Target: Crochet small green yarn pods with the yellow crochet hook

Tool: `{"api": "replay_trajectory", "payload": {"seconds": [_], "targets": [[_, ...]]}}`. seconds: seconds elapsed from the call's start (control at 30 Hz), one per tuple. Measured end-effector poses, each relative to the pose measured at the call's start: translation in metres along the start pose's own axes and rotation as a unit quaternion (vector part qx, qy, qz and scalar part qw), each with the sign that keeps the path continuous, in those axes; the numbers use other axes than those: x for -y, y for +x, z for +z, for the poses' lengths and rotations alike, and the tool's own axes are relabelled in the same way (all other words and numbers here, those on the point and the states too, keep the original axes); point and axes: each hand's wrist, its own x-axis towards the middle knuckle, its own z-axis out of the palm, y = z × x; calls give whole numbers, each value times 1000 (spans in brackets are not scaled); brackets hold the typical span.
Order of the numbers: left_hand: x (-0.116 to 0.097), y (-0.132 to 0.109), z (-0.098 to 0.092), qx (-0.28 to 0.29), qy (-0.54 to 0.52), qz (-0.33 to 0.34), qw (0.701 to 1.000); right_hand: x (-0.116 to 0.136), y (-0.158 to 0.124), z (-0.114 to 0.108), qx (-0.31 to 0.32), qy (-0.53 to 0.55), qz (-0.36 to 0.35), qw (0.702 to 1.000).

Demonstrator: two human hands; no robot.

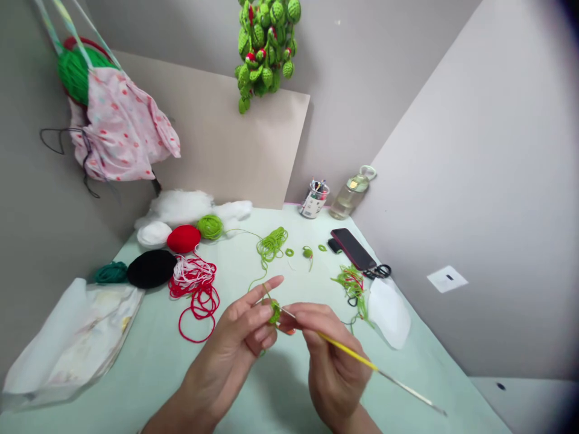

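Between the thumb and fingers of my left hand (246,328) is a small green crochet piece (274,312), pinched above the table. Green yarn (257,281) runs over the raised left index finger and back to a loose heap of green yarn (272,243). My right hand (335,355) grips a crochet hook (348,351) with a yellow handle, its thin tip at the green piece. Something orange shows under the right fingertips; I cannot make out what it is. Beyond my hands lie a green crocheted ring (289,252) and a small green crocheted piece (307,252).
Red yarn (199,301), a black yarn ball (151,269) and a red ball (183,239) lie left, near white stuffing (181,207). At right are a phone (353,248), scissors (378,271) and yarn scraps (351,282). A pen cup (312,204) and bottle (350,196) stand behind.
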Motion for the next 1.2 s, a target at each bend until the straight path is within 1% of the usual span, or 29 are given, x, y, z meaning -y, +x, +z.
{"api": "replay_trajectory", "payload": {"seconds": [0.07,0.1,0.17,0.2,0.27,0.37,0.43,0.5,0.6,0.67,0.77,0.87,0.97,1.1,1.13,1.2], "targets": [[-2,6,-3,-1,22,7,1000,-2,4,-2,-21,65,75,995],[-3,8,-4,0,35,9,999,-3,6,-2,-28,103,118,987],[-4,10,-6,-4,59,10,998,-6,10,-3,-42,175,194,964],[-4,11,-7,-6,67,10,998,-7,12,-2,-50,202,221,953],[-4,13,-9,-14,78,11,997,-9,16,0,-62,235,255,936],[-2,17,-11,-39,109,30,993,-13,19,5,-65,258,281,922],[2,21,-13,-53,137,47,988,-16,19,8,-62,255,278,924],[6,25,-15,-61,152,56,985,-18,19,10,-58,239,264,933],[10,28,-18,-73,160,52,983,-22,18,11,-50,235,272,932],[11,30,-20,-71,164,39,983,-26,17,12,-48,230,279,931],[13,30,-24,-61,164,26,984,-32,14,14,-55,176,255,949],[14,30,-27,-61,157,31,985,-35,13,16,-53,133,232,962],[12,27,-27,-72,150,42,985,-32,13,16,-32,115,211,970],[4,24,-25,-76,149,50,985,-26,10,11,19,57,170,984],[2,23,-25,-74,148,47,985,-26,9,10,20,52,169,984],[-1,22,-24,-62,147,36,987,-27,9,9,9,81,186,979]]}}
